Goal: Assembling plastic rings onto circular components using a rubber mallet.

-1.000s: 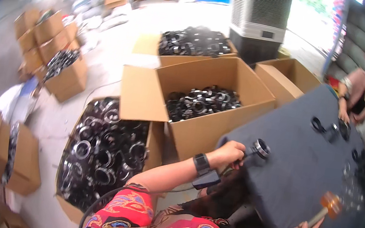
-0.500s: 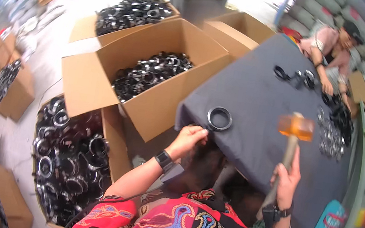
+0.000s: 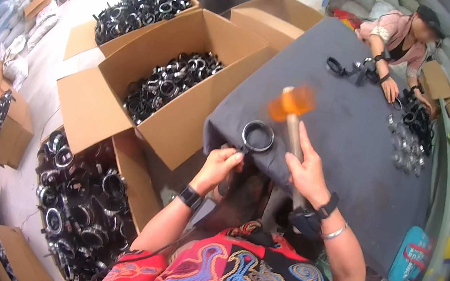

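At the near left corner of the dark grey covered table [image 3: 345, 152], a black ring with a silver rim [image 3: 245, 132] lies on the cloth. My left hand [image 3: 220, 167] is closed at the ring's near side, its fingertips pinching a small dark part there. In my right hand [image 3: 311, 175] is a mallet [image 3: 293, 103] with an amber-orange head and a pale wooden handle. The fingers wrap the handle, while the head, blurred by motion, is above the table, beyond and to the right of the ring, not touching it.
Cardboard boxes [image 3: 176, 153] filled with similar rings stand left of the table; another box of rings [image 3: 81, 206] is beside my left arm. Across the table, a co-worker's hands [image 3: 390, 91] are near black rings and a pile of clear pieces [image 3: 406, 145]. A teal bag [image 3: 409, 255] is at right.
My right hand has swung the mallet leftward, bringing its head closer to the ring. My left hand keeps its pinch at the ring. The whole view has shifted slightly.
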`<action>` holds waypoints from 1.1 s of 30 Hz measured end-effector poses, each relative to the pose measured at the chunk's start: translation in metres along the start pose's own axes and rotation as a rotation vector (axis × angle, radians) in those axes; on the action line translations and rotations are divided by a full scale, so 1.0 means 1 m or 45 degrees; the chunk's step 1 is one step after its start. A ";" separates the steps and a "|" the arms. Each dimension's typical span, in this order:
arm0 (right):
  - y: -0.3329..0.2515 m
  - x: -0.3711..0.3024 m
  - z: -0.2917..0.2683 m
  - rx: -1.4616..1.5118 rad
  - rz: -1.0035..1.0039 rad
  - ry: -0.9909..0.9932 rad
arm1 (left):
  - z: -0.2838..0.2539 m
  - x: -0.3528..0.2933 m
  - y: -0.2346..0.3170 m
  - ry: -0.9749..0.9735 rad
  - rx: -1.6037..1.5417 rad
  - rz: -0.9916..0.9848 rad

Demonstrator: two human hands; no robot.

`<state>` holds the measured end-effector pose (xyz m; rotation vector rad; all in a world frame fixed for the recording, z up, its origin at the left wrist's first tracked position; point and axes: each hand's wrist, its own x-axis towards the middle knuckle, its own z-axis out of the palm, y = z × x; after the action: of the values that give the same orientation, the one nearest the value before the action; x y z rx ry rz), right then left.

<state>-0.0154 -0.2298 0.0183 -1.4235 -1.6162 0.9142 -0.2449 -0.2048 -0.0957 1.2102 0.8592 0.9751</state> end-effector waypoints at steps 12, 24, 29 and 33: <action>-0.003 -0.037 0.001 -0.053 0.087 0.040 | 0.009 -0.008 0.024 0.102 0.054 -0.058; 0.003 -0.061 -0.001 0.178 0.143 -0.052 | 0.009 -0.001 -0.002 0.102 -0.279 0.031; 0.006 -0.061 -0.002 0.235 0.190 -0.062 | 0.009 -0.001 -0.009 0.090 -0.304 0.029; 0.004 -0.067 -0.005 0.432 0.349 0.094 | 0.015 0.003 -0.001 0.067 -0.250 0.026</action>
<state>-0.0041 -0.2961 0.0108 -1.4355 -1.1614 1.2127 -0.2297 -0.2074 -0.0943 1.0318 0.7740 1.0858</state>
